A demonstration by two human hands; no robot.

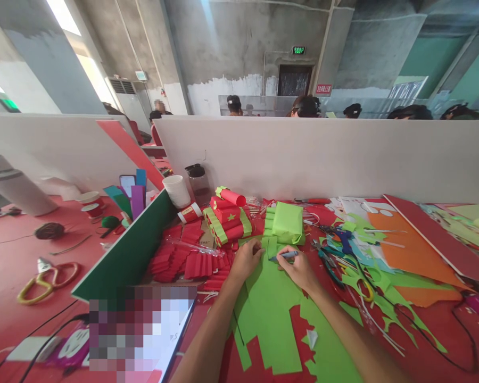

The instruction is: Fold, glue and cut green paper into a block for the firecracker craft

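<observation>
My right hand (297,271) is closed around a grey-blue pen (289,255), its tip angled left over the green paper sheet (269,303). My left hand (248,256) rests on the sheet's far part, fingers bent and fingertips at a small green paper piece (269,247). The exact grip of those fingertips is partly hidden. Just beyond my hands sits a box wrapped in green paper (288,221), with small green rolls along its left side. Left of it lies a stack of red paper rolls with green bands and a yellow star (229,219).
Pleated red paper (171,258) lies left beside a green divider board (122,247). Pliers (329,263), green scraps, cords and orange paper (407,244) spread across the right. Scissors (48,282) lie far left, a blurred screen (171,324) nearer. A white partition (323,159) stands behind.
</observation>
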